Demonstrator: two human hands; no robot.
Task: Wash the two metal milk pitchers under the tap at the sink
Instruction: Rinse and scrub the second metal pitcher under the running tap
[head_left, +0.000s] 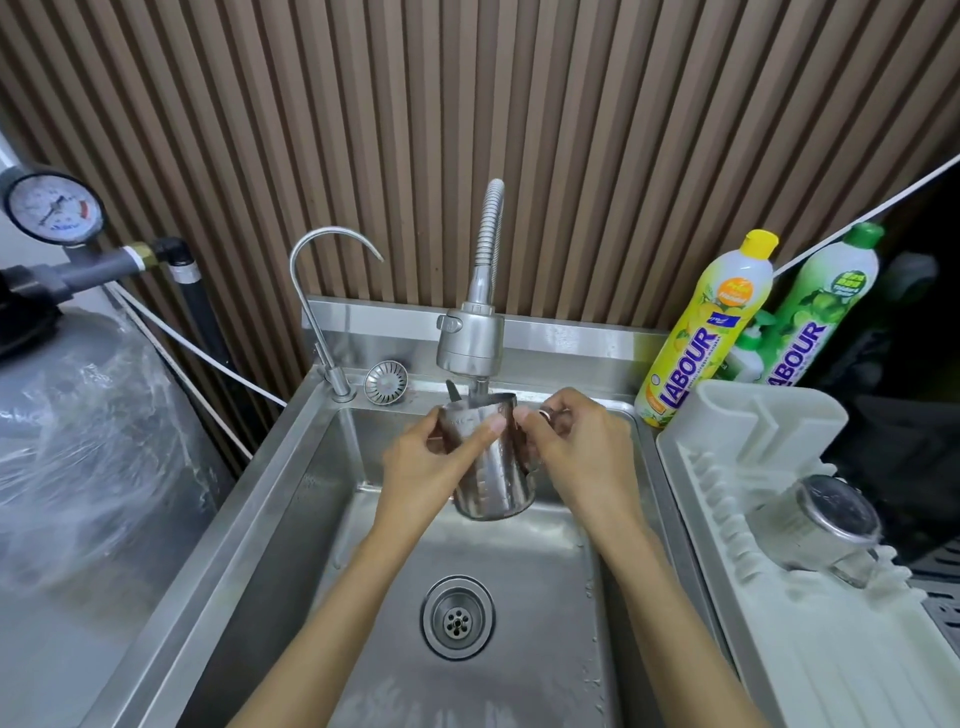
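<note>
Slatted brown wall panel (571, 130) across far side. Thin gooseneck spout (317, 291) at far-left sink corner, loose strainer basket (385, 382) just right of its base. Far left: pressure gauge (52, 209) on grey pipework above plastic-wrapped grey tank (78, 457). Right: yellow detergent bottle (706, 332), green detergent bottle (826, 301) just beside it. White dish rack (810, 649) near right. White cable (883, 205) running along wall, far right.
</note>
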